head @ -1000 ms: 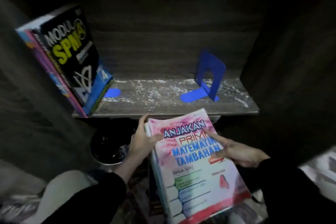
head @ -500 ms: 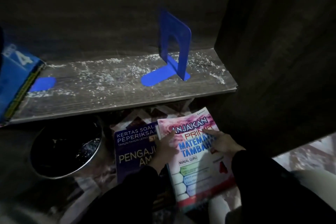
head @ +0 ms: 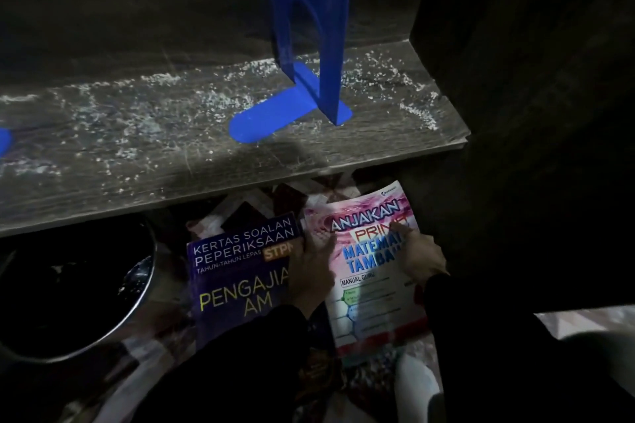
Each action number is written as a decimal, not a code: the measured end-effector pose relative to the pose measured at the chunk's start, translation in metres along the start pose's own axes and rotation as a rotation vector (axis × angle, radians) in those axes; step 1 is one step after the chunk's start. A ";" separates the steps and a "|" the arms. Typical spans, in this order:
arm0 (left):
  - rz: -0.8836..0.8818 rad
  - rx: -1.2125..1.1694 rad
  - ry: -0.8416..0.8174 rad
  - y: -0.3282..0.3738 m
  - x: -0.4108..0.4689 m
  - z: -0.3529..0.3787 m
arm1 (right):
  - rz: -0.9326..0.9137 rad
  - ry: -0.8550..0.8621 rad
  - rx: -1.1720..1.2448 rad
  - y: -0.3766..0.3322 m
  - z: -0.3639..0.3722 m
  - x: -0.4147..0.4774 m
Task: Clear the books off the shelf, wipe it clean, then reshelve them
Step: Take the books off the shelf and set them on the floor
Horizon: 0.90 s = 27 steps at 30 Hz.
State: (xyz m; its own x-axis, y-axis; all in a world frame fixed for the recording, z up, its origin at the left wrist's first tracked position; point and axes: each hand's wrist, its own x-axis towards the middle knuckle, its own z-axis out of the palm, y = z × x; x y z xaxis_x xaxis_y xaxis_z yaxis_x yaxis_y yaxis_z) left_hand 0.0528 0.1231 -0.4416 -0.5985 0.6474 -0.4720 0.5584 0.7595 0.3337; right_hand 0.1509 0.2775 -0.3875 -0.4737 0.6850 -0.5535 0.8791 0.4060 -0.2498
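Head view: 2 paperbacks lie flat, side by side and touching, on a patterned mat (head: 240,213) below the front edge of the shelf (head: 171,165).

The pink book (head: 371,299) on the right has a glossy cover. It reads "ANJAKAN" in white outlined capitals, then "PRIM…" in red and "MATEMA… TAMBA…" in blue, the line ends hidden by a hand. A small box below says "MANUAL GURU", above a chain of hexagons and a red band along the bottom.

The purple book (head: 237,288) on the left reads "KERTAS SOALAN PEPERIKSAAN", "TAHUN-TAHUN LEPAS", an orange tag "STP…" and yellow "PENGAJIA… AM".

The left hand (head: 312,268) holds the pink book's left edge. Its thumb lies across the cover and its fingers are tucked out of sight at the seam between the 2 books.

The right hand (head: 421,259) sits at the right edge with its index finger straight on the cover by "PRIM…". I cannot tell whether it grips or only presses. Both sleeves are black.

The shelf is a dark, wood-grained board, speckled all over with whitish dust and crumbs. A blue bookend (head: 309,45) stands on it near the right wall: an upright arch with a flat, rounded tongue. A second blue tongue (head: 3,142) shows at the left edge.

A round, shiny metal bowl (head: 142,280) with a dark inside sits left of the books.
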 end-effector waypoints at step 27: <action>0.039 -0.420 -0.247 -0.016 -0.041 -0.077 | -0.229 -0.203 0.291 -0.068 -0.004 -0.044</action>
State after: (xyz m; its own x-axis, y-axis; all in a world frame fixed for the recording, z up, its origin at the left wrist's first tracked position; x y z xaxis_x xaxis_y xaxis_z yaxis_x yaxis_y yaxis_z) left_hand 0.0243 0.0892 -0.3643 -0.3993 0.6803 -0.6147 0.2670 0.7277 0.6319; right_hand 0.1118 0.2223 -0.3436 -0.6641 0.4521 -0.5954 0.7444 0.3262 -0.5826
